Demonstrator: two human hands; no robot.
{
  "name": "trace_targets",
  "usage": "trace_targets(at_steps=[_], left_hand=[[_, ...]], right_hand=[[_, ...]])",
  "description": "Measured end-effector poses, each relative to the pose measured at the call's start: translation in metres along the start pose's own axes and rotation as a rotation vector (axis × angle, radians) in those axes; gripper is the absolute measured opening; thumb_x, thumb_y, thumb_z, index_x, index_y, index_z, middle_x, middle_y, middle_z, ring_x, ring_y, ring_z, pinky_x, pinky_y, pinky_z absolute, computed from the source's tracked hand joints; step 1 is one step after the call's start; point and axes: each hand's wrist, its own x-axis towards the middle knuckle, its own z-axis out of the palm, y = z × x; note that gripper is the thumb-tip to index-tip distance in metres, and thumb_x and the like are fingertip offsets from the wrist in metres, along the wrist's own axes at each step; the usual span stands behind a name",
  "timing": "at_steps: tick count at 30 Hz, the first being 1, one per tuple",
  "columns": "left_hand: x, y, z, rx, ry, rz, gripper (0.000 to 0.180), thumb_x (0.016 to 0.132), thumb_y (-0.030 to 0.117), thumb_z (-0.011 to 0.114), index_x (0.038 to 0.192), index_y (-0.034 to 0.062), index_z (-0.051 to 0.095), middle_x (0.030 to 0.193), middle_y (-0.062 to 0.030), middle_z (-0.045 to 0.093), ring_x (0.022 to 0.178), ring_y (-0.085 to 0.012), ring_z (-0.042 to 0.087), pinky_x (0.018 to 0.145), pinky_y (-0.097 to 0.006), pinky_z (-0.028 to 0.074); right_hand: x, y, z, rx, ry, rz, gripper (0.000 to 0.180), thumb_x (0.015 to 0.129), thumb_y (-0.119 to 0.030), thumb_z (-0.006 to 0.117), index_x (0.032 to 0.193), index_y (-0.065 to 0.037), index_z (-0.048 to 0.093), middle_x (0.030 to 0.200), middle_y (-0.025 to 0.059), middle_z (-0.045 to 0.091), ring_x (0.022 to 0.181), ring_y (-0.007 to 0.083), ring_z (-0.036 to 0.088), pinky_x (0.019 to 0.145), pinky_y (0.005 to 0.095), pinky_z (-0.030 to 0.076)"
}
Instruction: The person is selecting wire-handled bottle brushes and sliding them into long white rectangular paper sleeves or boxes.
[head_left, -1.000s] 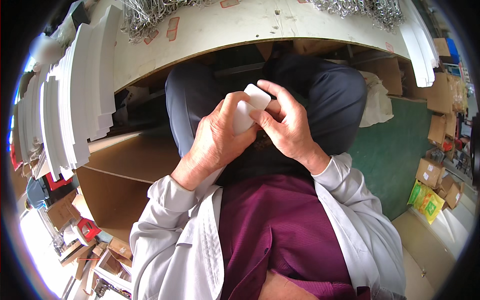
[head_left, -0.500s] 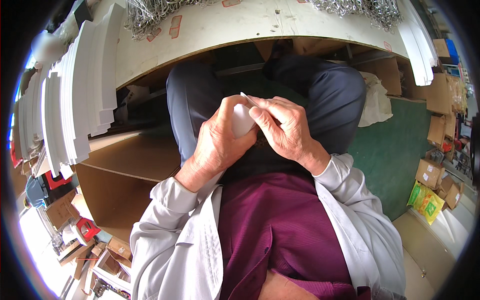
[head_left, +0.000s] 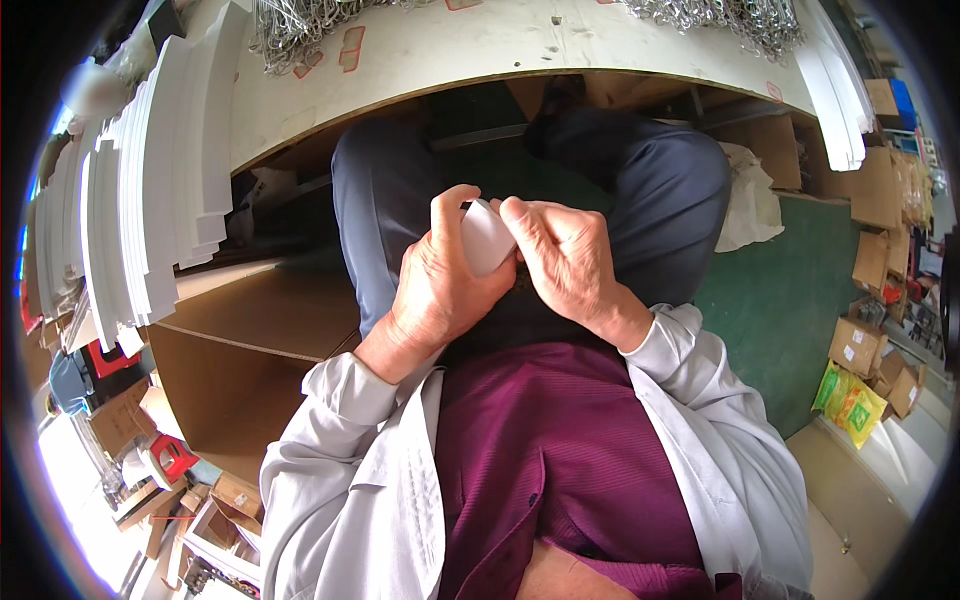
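Above my lap I hold a small white piece (head_left: 487,240) that looks like a folded card box; most of its far end is covered by fingers. My left hand (head_left: 436,280) is wrapped round its left side and underneath, with the index finger raised and bent near the top. My right hand (head_left: 572,255) presses thumb and fingers together at its upper right edge. Whether the right fingers pinch a flap is hidden.
A white worktable (head_left: 420,65) carries bundles of metal hooks (head_left: 305,30) along its far side. Stacked white card strips (head_left: 165,180) stand at the left, above an open cardboard box (head_left: 240,380). A crumpled pale bag (head_left: 750,200) lies right of my knee.
The thin white edge that stuck up between my hands no longer shows. My right fingers have closed in at the piece's upper edge, and my left index finger has lifted slightly.
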Motion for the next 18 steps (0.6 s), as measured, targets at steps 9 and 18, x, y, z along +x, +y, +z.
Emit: trace_targets(at_steps=[9,18], left_hand=[[-0.002,-0.004,0.006,0.034,0.028,0.009,0.075,0.080,0.020,0.085,0.139,0.0039,0.043,0.103,-0.0279,0.073,0.095,-0.0447,0.074,0.081,-0.048,0.062],[0.000,-0.005,0.009,0.083,0.074,0.050,0.063,0.077,0.022,0.087,0.127,-0.0002,0.055,0.104,-0.0245,0.073,0.093,-0.0433,0.074,0.078,-0.047,0.062]], right_hand=[[-0.002,0.011,0.013,-0.065,0.094,-0.099,0.011,0.094,-0.008,0.075,0.096,0.003,0.073,0.079,0.0178,0.073,0.066,0.0259,0.074,0.059,0.0326,0.055],[0.002,0.011,0.008,0.182,0.018,0.192,0.014,0.094,-0.008,0.077,0.101,0.003,0.072,0.083,0.0121,0.077,0.073,0.0117,0.073,0.064,0.0274,0.058]])
